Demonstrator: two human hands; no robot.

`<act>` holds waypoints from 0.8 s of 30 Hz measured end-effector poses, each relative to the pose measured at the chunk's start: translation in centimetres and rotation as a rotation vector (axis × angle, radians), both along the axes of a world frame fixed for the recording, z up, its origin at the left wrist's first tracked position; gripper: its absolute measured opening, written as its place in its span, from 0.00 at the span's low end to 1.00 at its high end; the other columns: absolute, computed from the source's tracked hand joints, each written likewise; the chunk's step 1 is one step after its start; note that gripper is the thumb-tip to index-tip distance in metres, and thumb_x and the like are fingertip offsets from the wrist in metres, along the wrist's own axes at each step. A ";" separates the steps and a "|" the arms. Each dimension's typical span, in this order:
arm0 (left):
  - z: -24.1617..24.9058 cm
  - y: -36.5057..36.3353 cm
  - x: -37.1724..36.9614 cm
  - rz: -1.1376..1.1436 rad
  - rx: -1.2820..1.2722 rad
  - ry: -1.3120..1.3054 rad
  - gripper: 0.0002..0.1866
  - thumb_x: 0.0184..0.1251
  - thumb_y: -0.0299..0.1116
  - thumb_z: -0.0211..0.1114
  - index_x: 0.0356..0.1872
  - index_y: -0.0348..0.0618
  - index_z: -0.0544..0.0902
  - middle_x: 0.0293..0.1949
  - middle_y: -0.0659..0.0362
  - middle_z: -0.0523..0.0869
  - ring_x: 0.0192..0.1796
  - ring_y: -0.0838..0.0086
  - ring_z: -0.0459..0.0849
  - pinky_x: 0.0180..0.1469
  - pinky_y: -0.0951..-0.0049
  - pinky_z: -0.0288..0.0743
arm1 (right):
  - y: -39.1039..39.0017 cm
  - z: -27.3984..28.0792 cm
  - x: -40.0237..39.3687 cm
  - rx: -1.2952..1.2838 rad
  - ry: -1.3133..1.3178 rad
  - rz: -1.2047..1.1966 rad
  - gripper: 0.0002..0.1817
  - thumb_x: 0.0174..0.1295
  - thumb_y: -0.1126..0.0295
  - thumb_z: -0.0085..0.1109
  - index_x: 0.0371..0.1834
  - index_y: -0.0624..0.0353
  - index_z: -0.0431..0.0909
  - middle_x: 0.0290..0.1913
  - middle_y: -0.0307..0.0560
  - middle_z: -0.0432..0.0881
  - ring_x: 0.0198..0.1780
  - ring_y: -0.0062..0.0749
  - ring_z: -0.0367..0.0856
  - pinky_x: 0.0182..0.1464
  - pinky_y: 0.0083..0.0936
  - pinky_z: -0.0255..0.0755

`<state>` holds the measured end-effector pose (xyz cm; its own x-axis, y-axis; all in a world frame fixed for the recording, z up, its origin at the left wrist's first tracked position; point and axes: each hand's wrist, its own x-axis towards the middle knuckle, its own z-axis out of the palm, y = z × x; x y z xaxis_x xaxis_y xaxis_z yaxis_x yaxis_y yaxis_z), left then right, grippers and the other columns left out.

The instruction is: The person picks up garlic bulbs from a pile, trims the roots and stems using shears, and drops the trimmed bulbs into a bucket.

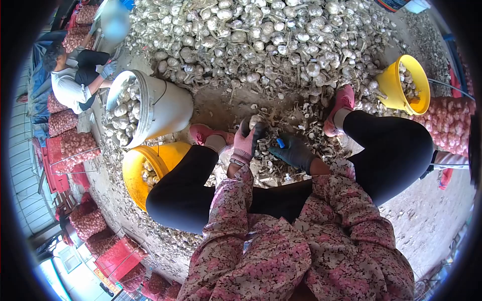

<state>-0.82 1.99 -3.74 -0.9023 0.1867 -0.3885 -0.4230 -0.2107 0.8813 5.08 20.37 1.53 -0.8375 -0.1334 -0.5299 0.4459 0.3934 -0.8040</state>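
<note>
Your left hand is clamped on a garlic bulb, the bulb up at the fingertips, between your pink shoes. Just beside it, your right hand has its fingers curled round a blue tool; most of the tool is hidden. Below both hands, dry scraps litter the ground. Out to your left we've got the white bucket, loaded with bulbs, and the left yellow bucket near your knee, bulbs inside too. Across to your right, the right yellow bucket sits against the big garlic pile ahead. Farther left, a person crouches near net bags; more red netting bulges at far right.
</note>
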 end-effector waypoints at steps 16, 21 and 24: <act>15.7 -14.2 -10.2 0.561 1.025 0.263 0.34 0.62 0.51 0.62 0.59 0.31 0.70 0.54 0.44 0.78 0.56 0.62 0.78 0.63 0.63 0.68 | 0.5 2.4 -2.8 -1.058 -0.652 -0.665 0.26 0.61 0.41 0.52 0.37 0.57 0.76 0.25 0.42 0.80 0.23 0.33 0.78 0.30 0.32 0.76; 3.0 -11.5 -13.5 0.083 0.753 0.124 0.20 0.73 0.49 0.45 0.54 0.52 0.78 0.54 0.58 0.80 0.57 0.66 0.76 0.53 0.63 0.68 | 0.5 -1.1 -2.6 -1.016 -0.812 -0.528 0.27 0.60 0.41 0.56 0.43 0.56 0.75 0.29 0.43 0.80 0.30 0.31 0.81 0.35 0.33 0.79; -11.4 -7.4 -13.8 -0.055 -0.519 0.254 0.20 0.71 0.43 0.51 0.58 0.44 0.73 0.50 0.55 0.81 0.54 0.66 0.78 0.55 0.63 0.71 | -0.4 -3.2 -2.1 -0.600 -0.472 -0.392 0.27 0.59 0.45 0.59 0.46 0.59 0.75 0.32 0.42 0.80 0.30 0.28 0.80 0.35 0.26 0.75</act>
